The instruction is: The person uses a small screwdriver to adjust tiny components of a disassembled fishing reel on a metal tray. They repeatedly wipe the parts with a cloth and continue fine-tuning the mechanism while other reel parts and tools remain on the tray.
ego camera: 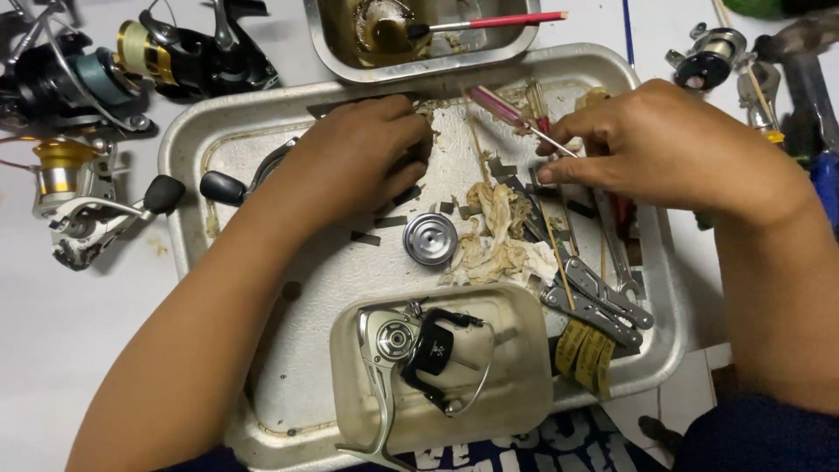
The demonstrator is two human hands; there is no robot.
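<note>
My left hand (354, 162) is curled over a dark reel part at the back left of a big metal tray (188, 131); a black crank knob (222, 187) sticks out from under it. My right hand (669, 144) pinches the thin shaft of a pink-handled screwdriver (498, 103) over the tray's back right. Between the hands lie a round silver cap (430, 238) and a greasy rag (498, 232). A silver and black spinning reel body (419, 350) rests in a small metal dish (350, 385) at the tray's front.
A folding multi-tool (599, 301), a wrench and thin sticks lie at the tray's right. A small metal pan (419, 57) with oily liquid and a red-handled brush (489, 22) stands behind. Several fishing reels (87, 131) crowd the left; another reel (712, 54) sits back right.
</note>
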